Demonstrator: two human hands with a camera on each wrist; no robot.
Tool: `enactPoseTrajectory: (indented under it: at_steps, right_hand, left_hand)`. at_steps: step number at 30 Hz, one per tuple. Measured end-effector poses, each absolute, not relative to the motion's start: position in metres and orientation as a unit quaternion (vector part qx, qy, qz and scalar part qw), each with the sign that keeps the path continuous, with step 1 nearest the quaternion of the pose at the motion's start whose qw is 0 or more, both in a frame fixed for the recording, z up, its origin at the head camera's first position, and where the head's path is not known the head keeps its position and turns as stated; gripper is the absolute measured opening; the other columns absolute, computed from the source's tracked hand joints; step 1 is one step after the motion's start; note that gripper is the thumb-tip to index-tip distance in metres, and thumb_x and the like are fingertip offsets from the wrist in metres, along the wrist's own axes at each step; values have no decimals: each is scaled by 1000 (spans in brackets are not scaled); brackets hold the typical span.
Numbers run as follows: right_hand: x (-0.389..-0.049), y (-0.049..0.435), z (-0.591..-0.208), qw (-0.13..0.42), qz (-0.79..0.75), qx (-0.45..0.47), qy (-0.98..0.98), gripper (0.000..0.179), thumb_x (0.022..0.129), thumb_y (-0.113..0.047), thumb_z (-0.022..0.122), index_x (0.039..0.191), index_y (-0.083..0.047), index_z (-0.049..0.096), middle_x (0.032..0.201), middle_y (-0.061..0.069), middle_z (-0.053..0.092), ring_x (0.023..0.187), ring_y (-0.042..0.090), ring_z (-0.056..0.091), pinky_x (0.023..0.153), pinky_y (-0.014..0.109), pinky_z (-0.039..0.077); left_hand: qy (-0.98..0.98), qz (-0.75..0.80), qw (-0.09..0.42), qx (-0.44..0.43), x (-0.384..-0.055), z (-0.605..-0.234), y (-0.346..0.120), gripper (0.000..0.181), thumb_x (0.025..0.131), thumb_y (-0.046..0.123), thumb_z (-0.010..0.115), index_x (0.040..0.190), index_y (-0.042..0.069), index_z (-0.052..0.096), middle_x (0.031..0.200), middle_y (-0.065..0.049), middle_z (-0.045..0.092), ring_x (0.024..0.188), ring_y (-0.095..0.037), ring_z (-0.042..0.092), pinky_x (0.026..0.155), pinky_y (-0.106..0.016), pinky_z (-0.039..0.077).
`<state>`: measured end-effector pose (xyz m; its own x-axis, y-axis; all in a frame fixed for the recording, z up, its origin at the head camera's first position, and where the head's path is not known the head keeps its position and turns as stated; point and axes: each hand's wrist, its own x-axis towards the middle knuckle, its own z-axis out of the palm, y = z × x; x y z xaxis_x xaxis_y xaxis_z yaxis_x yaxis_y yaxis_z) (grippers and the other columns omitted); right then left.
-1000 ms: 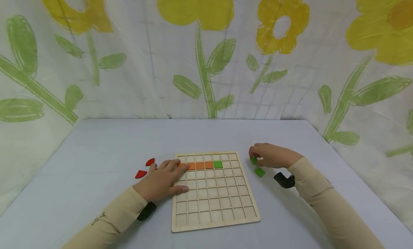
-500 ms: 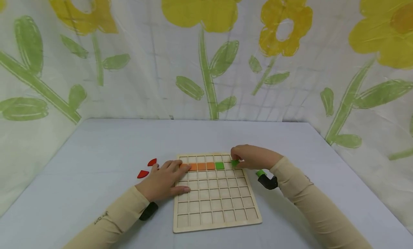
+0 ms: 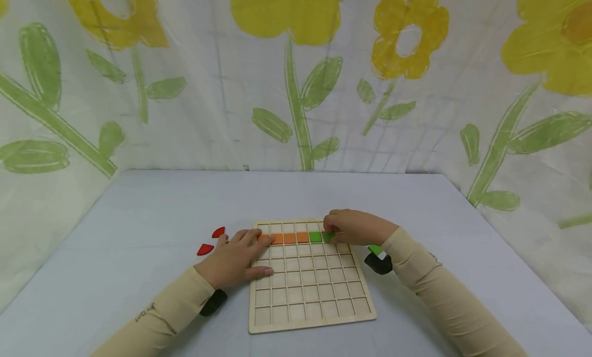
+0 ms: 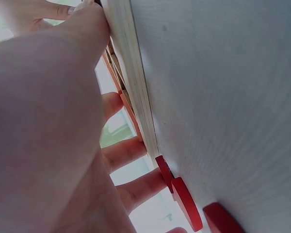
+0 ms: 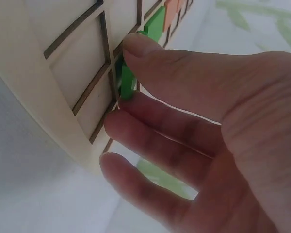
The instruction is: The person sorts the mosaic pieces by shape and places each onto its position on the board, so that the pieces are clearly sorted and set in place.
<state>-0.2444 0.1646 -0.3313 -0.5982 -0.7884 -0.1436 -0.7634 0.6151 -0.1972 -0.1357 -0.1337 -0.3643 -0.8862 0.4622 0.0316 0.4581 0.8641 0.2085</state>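
With your right hand, you are pinching a green tile at the far right of the wooden grid, just right of a second green tile and the orange row. Your left hand, fingers spread, is resting across the grid's left edge, partly covering that row, with red pieces lying just left. A black wrist device is partly hiding a third green tile to the right.

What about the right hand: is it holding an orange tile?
No, the right wrist view shows the right hand pinching a green tile between thumb and finger at the grid board.
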Motion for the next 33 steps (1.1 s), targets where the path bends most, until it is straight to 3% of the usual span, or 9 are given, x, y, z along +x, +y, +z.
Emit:
enactPoseTrajectory:
  at_steps: [24,33]
  right_hand:
    - [-250,166,-337,100,-90,-464,876,13,88,-18,70,97,-18,61,94,-6,56,83,10,53,77,28,47]
    - [-239,183,-332,125,-96,-438,885,11,92,-22,65,103,-21,61,105,-8,55,88,8,55,79,28,48]
  left_hand:
    - [966,105,13,236,-135,-361,-132,68,90,56,56,145,17,42,142,-16,43,130,-36,41,93,-68,32]
    - [965,108,18,237,-135,-360,-133,68,90,56,55,145,17,41,143,-16,42,130,-37,40,94,-69,31]
